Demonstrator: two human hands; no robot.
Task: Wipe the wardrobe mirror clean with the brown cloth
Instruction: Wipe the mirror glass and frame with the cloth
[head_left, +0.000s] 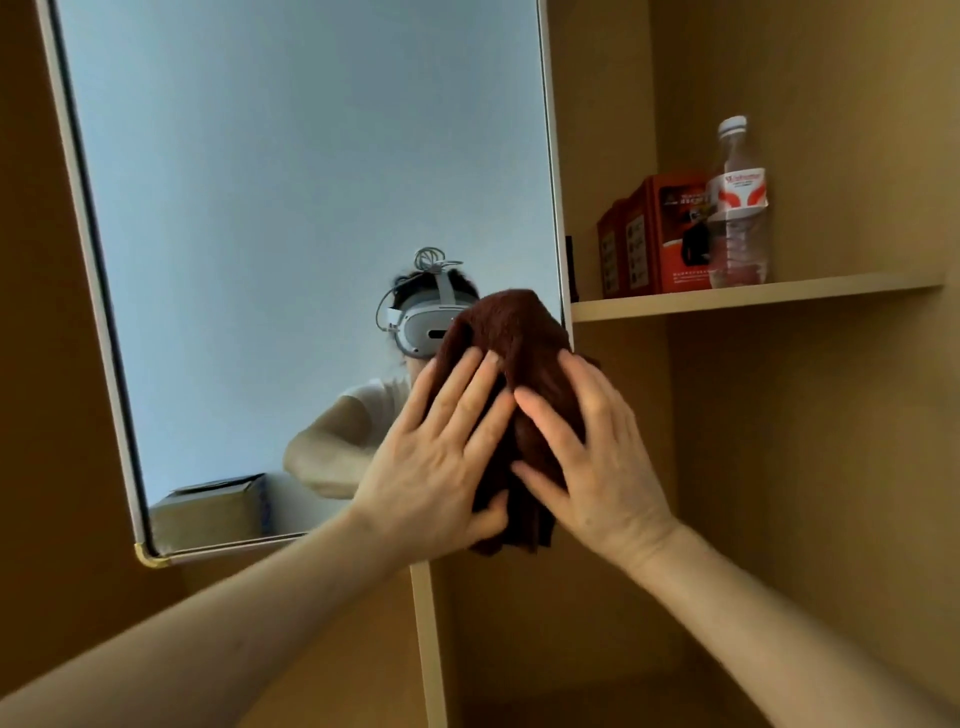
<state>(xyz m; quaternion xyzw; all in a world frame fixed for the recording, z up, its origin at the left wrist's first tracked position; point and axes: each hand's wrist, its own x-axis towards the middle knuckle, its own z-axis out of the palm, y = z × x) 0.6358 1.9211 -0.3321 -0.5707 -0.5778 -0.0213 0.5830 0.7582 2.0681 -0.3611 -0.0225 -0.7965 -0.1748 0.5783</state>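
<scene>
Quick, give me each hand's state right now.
Left hand: open, fingers spread, palm flat on the brown cloth.
Right hand: open, fingers spread, also flat on the cloth, at the mirror edge.

Both hands (519, 462) press brown cloth (514, 332) against mirror (311, 182).

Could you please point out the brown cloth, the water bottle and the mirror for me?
brown cloth (511, 332): head view, on its bunched upper part above both hands.
water bottle (737, 200): head view, on its red and white label.
mirror (291, 182): head view, on bare glass.
</scene>
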